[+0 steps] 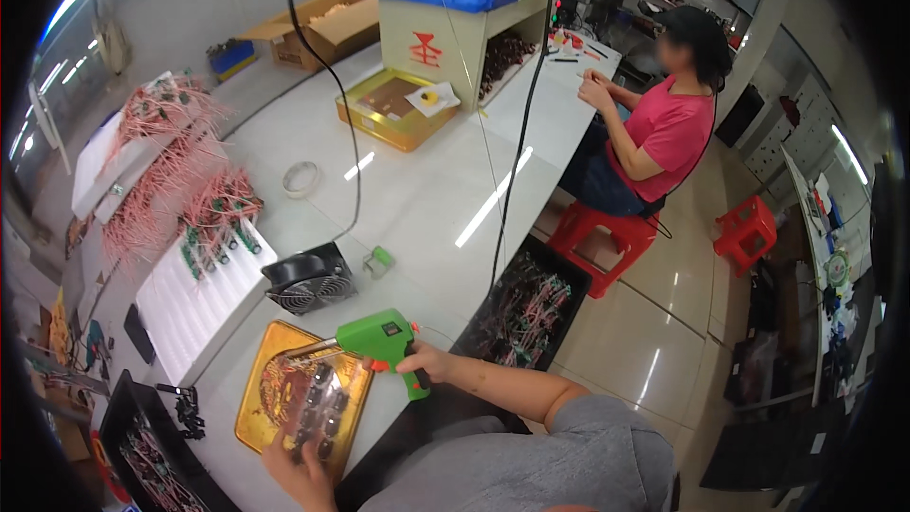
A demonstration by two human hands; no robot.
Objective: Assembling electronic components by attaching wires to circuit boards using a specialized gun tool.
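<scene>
My right hand (424, 364) is closed around the handle of a green hot glue gun (376, 337). Its metal nozzle points left over a shallow yellow tray (254, 422). Inside that tray, thin orange-brown pieces (277, 389) lie at the left. Beside them is a clear plastic holder with a row of small dark parts (320, 405), too blurred to name exactly. My left hand (300, 470) grips the near end of this holder, thumb and fingers on either side of it. The nozzle's tip is above the tray's far part.
A black fan (311, 279) and a green clip-like piece (378, 262) sit beyond the tray. Pink-wired parts (223, 204) cover a white corrugated panel (194, 322). Black bins (531, 308) flank the table. Cables hang overhead. A person in pink (664, 133) sits at the far right.
</scene>
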